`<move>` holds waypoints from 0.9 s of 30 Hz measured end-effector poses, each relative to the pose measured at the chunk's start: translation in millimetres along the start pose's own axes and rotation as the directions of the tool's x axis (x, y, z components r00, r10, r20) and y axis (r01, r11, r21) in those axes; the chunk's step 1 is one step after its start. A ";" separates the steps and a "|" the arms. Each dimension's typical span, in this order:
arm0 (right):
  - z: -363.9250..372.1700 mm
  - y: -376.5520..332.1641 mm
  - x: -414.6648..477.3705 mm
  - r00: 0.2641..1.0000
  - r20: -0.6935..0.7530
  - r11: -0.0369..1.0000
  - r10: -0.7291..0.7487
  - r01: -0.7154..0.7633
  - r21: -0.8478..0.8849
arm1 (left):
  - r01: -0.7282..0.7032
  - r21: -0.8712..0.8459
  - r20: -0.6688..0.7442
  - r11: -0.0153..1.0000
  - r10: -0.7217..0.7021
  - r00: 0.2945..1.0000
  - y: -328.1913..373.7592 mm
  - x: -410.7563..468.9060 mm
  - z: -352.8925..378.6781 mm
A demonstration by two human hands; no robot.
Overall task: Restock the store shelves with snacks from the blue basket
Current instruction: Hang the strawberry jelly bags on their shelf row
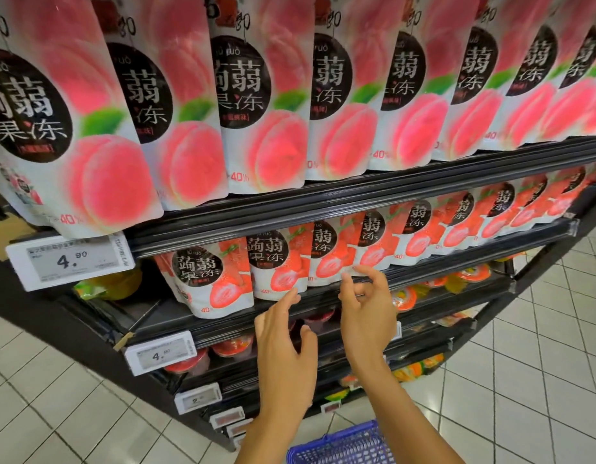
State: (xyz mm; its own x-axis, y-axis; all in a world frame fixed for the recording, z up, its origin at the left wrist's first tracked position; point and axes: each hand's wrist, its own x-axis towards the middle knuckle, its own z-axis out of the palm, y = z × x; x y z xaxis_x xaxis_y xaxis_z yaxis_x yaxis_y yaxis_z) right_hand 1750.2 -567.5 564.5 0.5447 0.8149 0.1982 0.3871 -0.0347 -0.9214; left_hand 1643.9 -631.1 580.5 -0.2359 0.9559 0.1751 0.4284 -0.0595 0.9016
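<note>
Blue plastic mesh basket is sitting low under the forearms. Left hand is reaching up straight-fingered, tips touching a white-and-red strawberry pouch reading 蒟蒻果冻 and 40%. Right hand is hovering beside it, loosely curled, gripping nothing. White shelf tag is showing 4.90.

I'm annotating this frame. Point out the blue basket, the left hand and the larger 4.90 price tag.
blue basket [340,447]: head view, on its mesh wall.
left hand [283,333]: head view, back of the hand.
larger 4.90 price tag [68,261]: head view, its white face.
</note>
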 end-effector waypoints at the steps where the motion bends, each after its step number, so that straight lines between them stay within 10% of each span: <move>1: -3.7 2.3 5.6 1.000 0.012 1.000 0.003 -0.003 0.001 | -0.007 -0.002 0.013 1.000 0.007 1.000 2.3 1.1 2.7; 27: -46.6 16.9 70.5 0.995 0.092 0.997 0.044 -0.051 0.066 | -0.030 -0.030 0.153 0.999 0.035 0.988 44.7 8.2 62.4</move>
State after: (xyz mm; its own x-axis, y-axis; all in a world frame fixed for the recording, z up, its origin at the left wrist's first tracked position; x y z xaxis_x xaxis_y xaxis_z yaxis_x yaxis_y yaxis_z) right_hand 1829.8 -537.6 578.4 0.4906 0.8623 0.1254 0.3089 -0.0376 -0.9503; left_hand 1715.6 -608.0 597.5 -0.0844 0.9860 0.1436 0.4088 -0.0971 0.9074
